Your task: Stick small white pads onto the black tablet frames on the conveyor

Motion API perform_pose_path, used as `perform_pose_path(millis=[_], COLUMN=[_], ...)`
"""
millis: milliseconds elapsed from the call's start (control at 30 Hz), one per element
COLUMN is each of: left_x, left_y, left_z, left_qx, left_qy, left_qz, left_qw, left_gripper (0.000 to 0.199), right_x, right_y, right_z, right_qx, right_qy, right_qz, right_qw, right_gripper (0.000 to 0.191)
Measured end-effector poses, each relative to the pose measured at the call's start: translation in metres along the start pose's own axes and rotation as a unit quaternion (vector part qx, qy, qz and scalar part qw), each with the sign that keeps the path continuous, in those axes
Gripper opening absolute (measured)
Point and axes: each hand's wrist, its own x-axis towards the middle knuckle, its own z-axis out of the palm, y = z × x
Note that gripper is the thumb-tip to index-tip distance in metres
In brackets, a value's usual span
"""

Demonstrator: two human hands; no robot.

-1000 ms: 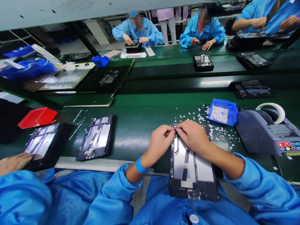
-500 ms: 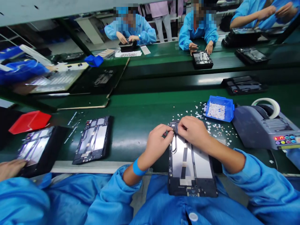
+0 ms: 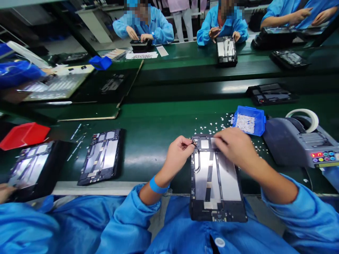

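An opened tablet (image 3: 208, 176), its silvery inside facing up, lies before me on the bench edge and reaches over my lap. At its upper left corner my left hand (image 3: 178, 151) pinches a small dark part (image 3: 195, 143), which looks like a thin cable end; its exact kind is too small to make out. My right hand (image 3: 235, 146) hovers over the tablet's upper right corner, apart from the left one. Its fingertips are blurred, and whether they hold anything is hidden.
Small white pieces (image 3: 212, 127) lie scattered beside a blue bin (image 3: 249, 121) of them. A tape dispenser (image 3: 293, 141) stands right. Further left are another opened tablet (image 3: 102, 157), a red bin (image 3: 25, 135) and a neighbour's hand (image 3: 6, 192). Co-workers sit opposite.
My right hand has moved right, away from the small part and my left hand, uncovering the tablet's top. The left hand keeps its pinch. Across the bench, a co-worker's tablet is tipped up.
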Motion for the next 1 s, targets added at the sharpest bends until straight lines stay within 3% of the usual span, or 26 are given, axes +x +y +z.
perform_pose_path(millis=[100, 200, 467, 867, 1000], left_x=[-0.004, -0.008, -0.011, -0.005, -0.003], left_y=[0.0, 0.0, 0.004, 0.002, 0.002], left_z=[0.0, 0.002, 0.008, 0.006, 0.004], left_qx=[0.028, 0.062, 0.108, 0.073, 0.024], left_qy=[0.012, 0.022, 0.035, 0.002, -0.007], left_qz=[0.016, 0.047, 0.117, 0.078, 0.037], left_qw=[0.999, 0.997, 0.987, 0.994, 0.999], left_gripper=[0.011, 0.007, 0.006, 0.007, 0.013], right_x=[0.006, 0.011, 0.012, 0.025, 0.021], right_y=[-0.041, -0.05, -0.05, -0.045, -0.013], right_z=[0.018, 0.026, 0.029, 0.032, 0.015], right_qx=[0.08, 0.091, 0.052, 0.13, 0.111], right_qy=[-0.031, -0.043, -0.009, -0.04, -0.005], right_qz=[-0.044, -0.029, -0.03, -0.013, 0.038], right_qw=[0.995, 0.995, 0.998, 0.991, 0.993], right_gripper=[0.02, 0.016, 0.018, 0.018, 0.014])
